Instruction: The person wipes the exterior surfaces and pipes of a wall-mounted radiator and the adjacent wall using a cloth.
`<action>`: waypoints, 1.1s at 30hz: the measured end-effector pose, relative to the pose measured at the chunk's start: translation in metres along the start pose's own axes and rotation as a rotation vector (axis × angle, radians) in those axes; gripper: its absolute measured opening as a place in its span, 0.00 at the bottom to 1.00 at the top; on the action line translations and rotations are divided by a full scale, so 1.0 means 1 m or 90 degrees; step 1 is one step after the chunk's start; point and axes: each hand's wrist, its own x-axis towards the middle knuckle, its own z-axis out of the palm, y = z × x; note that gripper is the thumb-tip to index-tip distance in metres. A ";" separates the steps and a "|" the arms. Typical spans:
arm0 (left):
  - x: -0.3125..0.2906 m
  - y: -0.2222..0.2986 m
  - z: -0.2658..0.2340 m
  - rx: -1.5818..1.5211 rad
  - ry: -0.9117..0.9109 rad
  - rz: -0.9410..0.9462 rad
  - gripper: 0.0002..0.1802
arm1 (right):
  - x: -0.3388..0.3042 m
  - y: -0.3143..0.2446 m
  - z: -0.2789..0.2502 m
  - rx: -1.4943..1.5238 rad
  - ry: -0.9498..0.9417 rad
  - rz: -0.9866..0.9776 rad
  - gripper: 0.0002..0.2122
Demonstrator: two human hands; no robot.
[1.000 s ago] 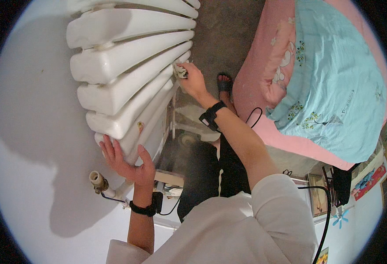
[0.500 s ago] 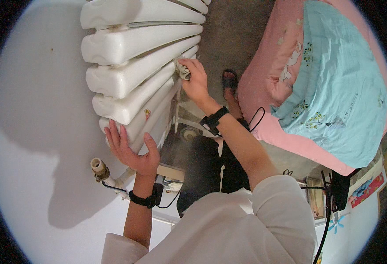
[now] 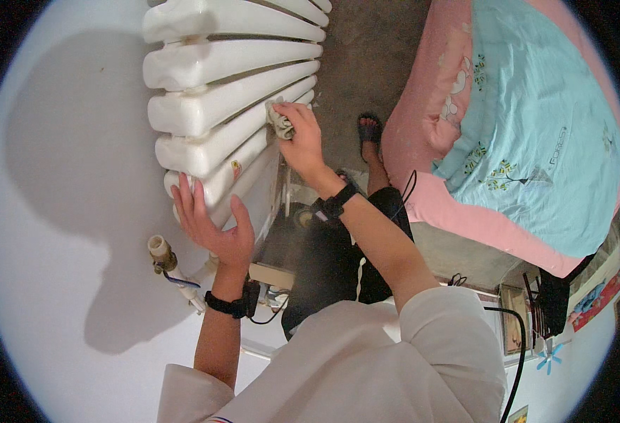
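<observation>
A white radiator (image 3: 204,116) with several thick columns stands against the wall at the upper left. My right hand (image 3: 303,142) is closed around a crumpled greyish cloth (image 3: 280,123) and presses it to the front of one of the nearer columns. My left hand (image 3: 215,227) rests on the end of the nearest columns, fingers spread and thumb apart, with nothing in it. A small coloured sticker (image 3: 236,169) shows on a column between my two hands. Black straps circle both of my wrists.
A valve on a white pipe (image 3: 160,254) juts out below the radiator by the wall. To the right lies a bed with pink bedding (image 3: 437,204) and a light-blue cover (image 3: 535,134). My sandalled foot (image 3: 370,134) is on the grey floor (image 3: 356,63) between them.
My right hand has moved the cloth slightly left and toward me along the radiator. The left hand stays on the near columns. My view has shifted slightly.
</observation>
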 end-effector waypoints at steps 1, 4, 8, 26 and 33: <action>0.001 0.001 0.000 0.001 0.003 0.001 0.35 | -0.002 -0.009 0.001 0.000 0.010 -0.013 0.27; 0.003 0.003 0.000 0.019 0.011 0.001 0.34 | -0.008 -0.032 -0.001 0.009 0.031 -0.043 0.27; 0.005 0.001 0.002 -0.010 0.017 0.021 0.35 | -0.017 -0.063 -0.004 0.033 0.037 -0.089 0.27; 0.005 -0.002 -0.007 -0.103 -0.038 0.051 0.33 | -0.036 -0.109 0.000 0.040 0.112 -0.310 0.19; 0.002 -0.003 -0.004 -0.125 -0.034 0.065 0.34 | -0.035 -0.096 0.000 0.051 0.113 -0.265 0.19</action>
